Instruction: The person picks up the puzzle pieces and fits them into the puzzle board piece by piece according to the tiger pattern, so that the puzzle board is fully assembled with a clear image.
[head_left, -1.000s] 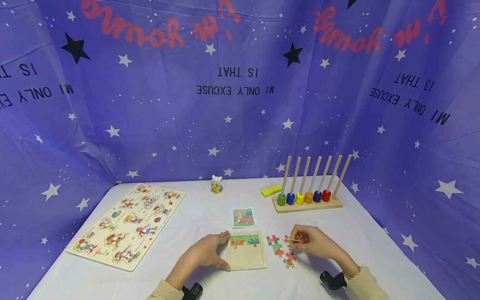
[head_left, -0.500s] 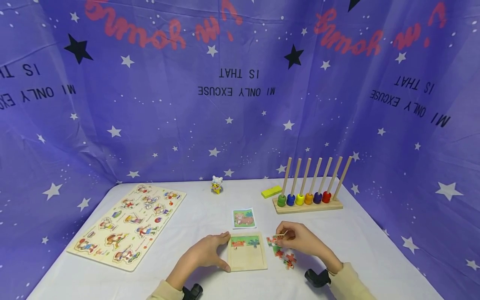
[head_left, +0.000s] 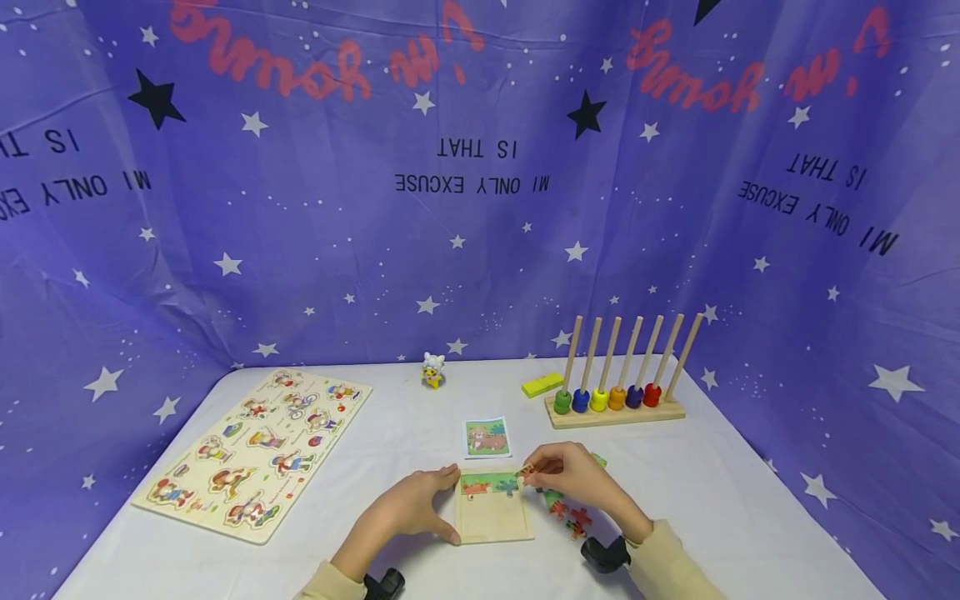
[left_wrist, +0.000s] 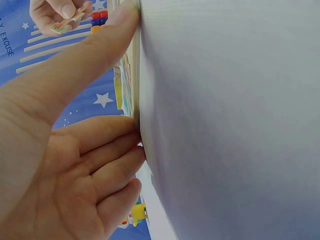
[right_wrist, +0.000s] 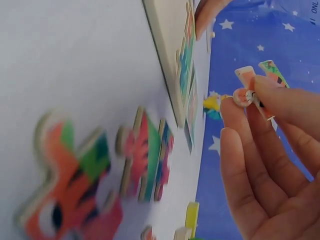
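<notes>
White worktop [head_left: 390, 433] with rounded far corners, purple-blue cloth backdrop [head_left: 300, 275] hung behind and wrapping both sides, printed with white and black stars, upside-down black lettering at 12 o'clock, red script along the top, soft even light, faint folds.

I see a peg board [head_left: 255, 452] at nine o'clock, ring stacker [head_left: 615, 398] at two, toy duck [head_left: 432, 369] at twelve.
</notes>
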